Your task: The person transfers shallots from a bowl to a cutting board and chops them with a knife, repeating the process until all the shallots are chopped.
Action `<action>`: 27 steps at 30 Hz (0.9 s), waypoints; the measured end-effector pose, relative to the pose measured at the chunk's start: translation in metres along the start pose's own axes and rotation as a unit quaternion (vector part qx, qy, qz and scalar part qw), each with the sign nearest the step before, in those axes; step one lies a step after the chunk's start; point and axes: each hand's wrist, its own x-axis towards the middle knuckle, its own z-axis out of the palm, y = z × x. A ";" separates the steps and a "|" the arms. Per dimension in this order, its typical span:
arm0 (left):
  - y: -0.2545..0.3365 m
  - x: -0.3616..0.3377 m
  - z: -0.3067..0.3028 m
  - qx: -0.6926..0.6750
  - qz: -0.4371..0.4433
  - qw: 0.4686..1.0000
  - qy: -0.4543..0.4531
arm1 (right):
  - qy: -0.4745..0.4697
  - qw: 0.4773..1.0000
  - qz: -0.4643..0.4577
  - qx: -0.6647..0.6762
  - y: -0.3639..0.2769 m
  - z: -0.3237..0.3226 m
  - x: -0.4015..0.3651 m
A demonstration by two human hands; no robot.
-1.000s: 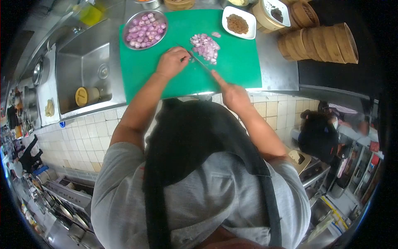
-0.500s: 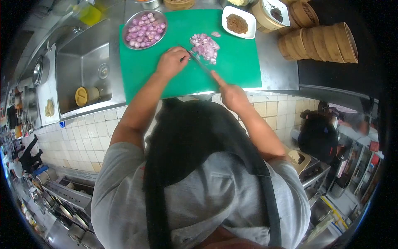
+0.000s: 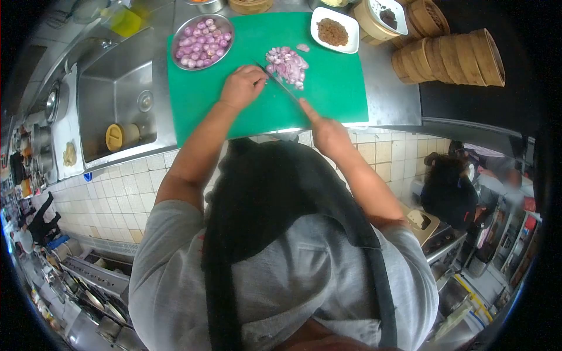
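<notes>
Head view, the only one: little has changed over the last second. Everything on the table (image 3: 393, 102) has slid slightly left together, probably a small head movement. The right hand (image 3: 332, 138) stays by the near edge of the green board (image 3: 331, 88), its fingers wrapped round the handle of the knife (image 3: 282, 85), whose blade slants far and left. The left hand (image 3: 241, 88) keeps beside the blade, fingers curled close together; I can't tell what they hold. The sliced shallots (image 3: 285, 65), just right of the blade, look no more numerous, so the cutting seems to have advanced little. Whole shallots (image 3: 205, 44) fill a metal bowl (image 3: 182, 29) at the board's far left. No brand, label or writing can be read
</notes>
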 end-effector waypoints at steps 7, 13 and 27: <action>-0.003 0.000 0.003 -0.005 0.001 1.000 0.001 | -0.034 0.999 0.014 -0.003 -0.007 -0.009 -0.003; -0.004 -0.002 0.000 0.008 0.004 1.000 -0.003 | -0.040 0.999 0.029 0.013 -0.008 -0.018 0.000; -0.033 0.029 -0.106 0.074 -0.103 0.983 0.135 | -0.053 0.994 -0.032 0.085 0.017 -0.007 -0.017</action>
